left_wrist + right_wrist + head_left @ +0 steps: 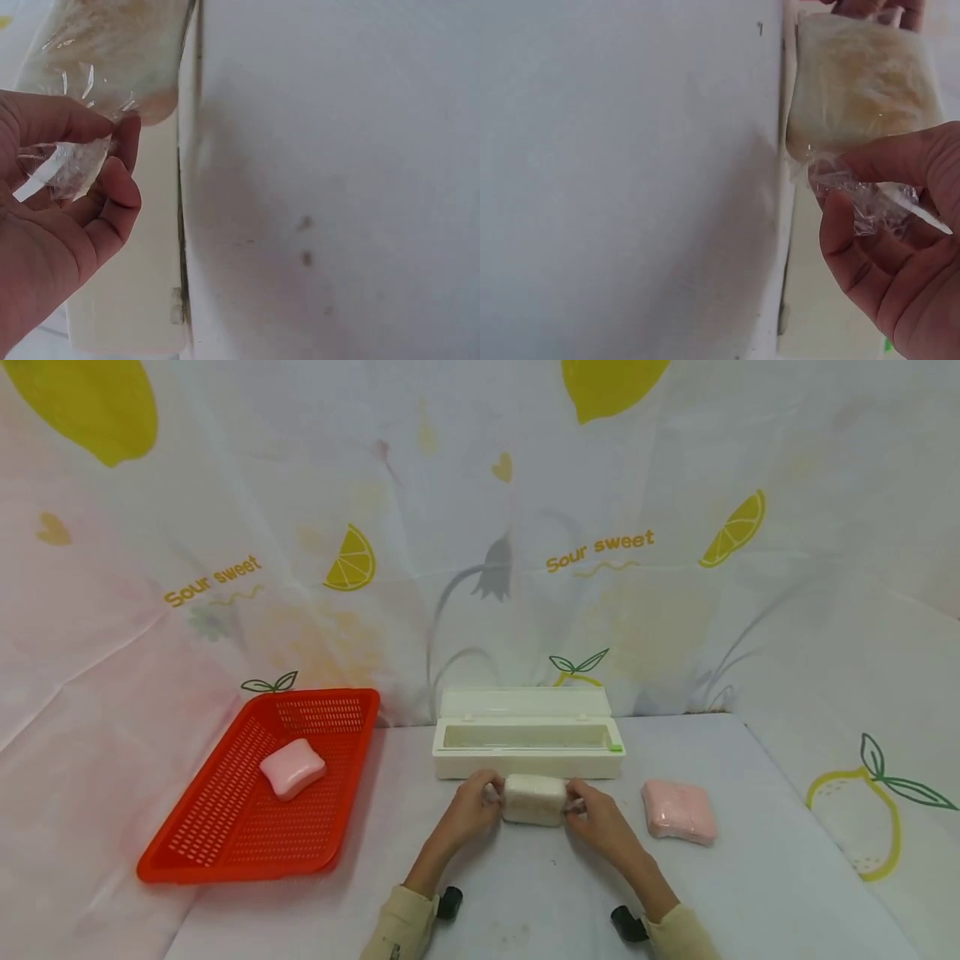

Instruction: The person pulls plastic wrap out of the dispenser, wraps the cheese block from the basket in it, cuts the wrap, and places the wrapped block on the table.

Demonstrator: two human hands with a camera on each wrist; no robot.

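Observation:
A cream-white block wrapped in clear plastic film (534, 800) is held between both hands in front of the long white box. My left hand (474, 806) pinches the gathered film at the block's left end, thumb against curled fingers. At the right end my right hand (597, 817) pinches another bunch of film. In the left wrist view, the film tail (75, 165) sticks out inside the left hand. Crumpled film (862, 195) also shows between the right fingers in the right wrist view. The block's underside is hidden.
Behind the hands stands a long white box (528, 767), its lid (525, 702) raised and a green piece (616, 748) at its right end. A red basket (339, 793) at left holds a pink wrapped block (293, 768). Another pink wrapped block (679, 812) lies right of the right hand.

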